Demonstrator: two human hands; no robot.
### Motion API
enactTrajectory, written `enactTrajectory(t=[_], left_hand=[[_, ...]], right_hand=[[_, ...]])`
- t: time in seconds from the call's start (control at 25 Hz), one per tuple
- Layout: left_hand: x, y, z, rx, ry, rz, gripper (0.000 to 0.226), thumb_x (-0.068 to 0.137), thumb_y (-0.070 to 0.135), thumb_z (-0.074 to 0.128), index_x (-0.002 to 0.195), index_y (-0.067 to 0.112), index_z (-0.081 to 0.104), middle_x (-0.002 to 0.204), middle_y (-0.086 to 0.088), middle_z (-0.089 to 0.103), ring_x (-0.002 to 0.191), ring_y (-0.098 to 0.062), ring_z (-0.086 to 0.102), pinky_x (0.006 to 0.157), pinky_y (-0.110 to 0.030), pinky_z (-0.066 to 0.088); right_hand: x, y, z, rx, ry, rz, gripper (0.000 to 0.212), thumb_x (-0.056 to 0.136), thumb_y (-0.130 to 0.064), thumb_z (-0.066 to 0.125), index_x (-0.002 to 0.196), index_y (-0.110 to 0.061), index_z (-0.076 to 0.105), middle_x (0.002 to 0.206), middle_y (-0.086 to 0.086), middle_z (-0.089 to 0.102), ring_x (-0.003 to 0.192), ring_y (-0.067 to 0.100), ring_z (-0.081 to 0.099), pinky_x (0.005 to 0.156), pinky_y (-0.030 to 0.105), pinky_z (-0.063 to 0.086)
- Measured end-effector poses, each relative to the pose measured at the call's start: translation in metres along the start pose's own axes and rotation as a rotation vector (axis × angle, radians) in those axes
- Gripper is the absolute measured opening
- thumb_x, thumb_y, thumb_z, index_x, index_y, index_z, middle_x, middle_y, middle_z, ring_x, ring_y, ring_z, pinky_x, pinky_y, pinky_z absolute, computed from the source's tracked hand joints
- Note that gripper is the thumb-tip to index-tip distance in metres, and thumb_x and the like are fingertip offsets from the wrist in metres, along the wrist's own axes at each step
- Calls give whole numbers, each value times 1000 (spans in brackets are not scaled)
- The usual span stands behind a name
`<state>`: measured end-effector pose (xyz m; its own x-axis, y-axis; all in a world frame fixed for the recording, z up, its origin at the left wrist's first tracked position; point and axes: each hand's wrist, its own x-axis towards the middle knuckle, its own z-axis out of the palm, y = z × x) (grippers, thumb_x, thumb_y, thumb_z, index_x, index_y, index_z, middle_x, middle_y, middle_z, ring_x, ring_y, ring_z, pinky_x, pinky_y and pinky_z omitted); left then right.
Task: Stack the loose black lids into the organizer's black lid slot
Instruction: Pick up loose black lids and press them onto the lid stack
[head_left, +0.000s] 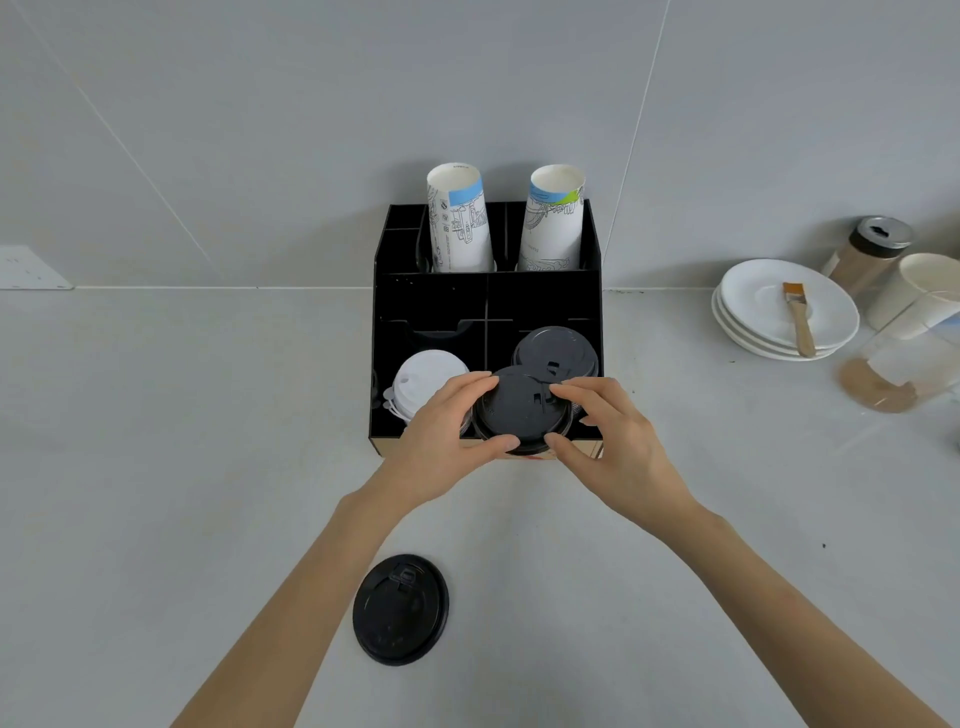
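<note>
A black organizer (431, 301) stands against the wall on the grey counter. Its front right slot holds a stack of black lids (556, 348); its front left slot holds white lids (423, 382). Both my hands grip a small stack of black lids (522, 410) just in front of the black lid slot, above the organizer's front edge. My left hand (447, 436) pinches the stack's left side and my right hand (602, 436) its right side. One loose black lid (400, 609) lies flat on the counter between my forearms.
Two stacks of printed paper cups (460, 223) stand in the organizer's rear slots. At the right are stacked white saucers (748, 322) with a brush (797, 317) on top, a shaker jar (867, 254), paper cups (919, 291) and a clear container (904, 364).
</note>
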<state>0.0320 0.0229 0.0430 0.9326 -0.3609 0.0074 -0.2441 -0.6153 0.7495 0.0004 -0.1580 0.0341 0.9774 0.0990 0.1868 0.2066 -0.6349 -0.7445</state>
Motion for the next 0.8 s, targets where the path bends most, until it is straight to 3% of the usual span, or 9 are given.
enactTrajectory(t=[0.24,0.44,0.64,0.8], left_hand=[[39,9,-6,70,-76,66,61,78,26,65,131,16,36,144,1,36,130,-12,34,103,-20,25],[68,9,-10,62,-163,103,62,78,25,65,132,19,36,146,1,34,133,-13,32,111,-33,29],[92,7,-14,35,-239,113,61,79,23,64,132,20,36,146,3,34,132,-9,32,111,-28,27],[104,3,-13,80,-275,138,61,80,25,63,133,21,34,147,4,33,133,-6,28,109,-21,22]], right_hand=[[18,9,-11,-8,61,82,46,82,-16,62,125,-16,45,117,0,45,103,8,43,91,15,32],[38,21,-22,-61,36,65,46,80,-18,64,122,-13,48,132,4,47,113,20,44,90,24,36],[54,31,-32,-46,-21,66,50,80,-23,64,125,-20,44,138,-3,43,125,14,36,99,22,27],[60,37,-30,-14,-20,91,49,79,-22,65,125,-19,45,139,-2,42,126,14,40,102,22,27]])
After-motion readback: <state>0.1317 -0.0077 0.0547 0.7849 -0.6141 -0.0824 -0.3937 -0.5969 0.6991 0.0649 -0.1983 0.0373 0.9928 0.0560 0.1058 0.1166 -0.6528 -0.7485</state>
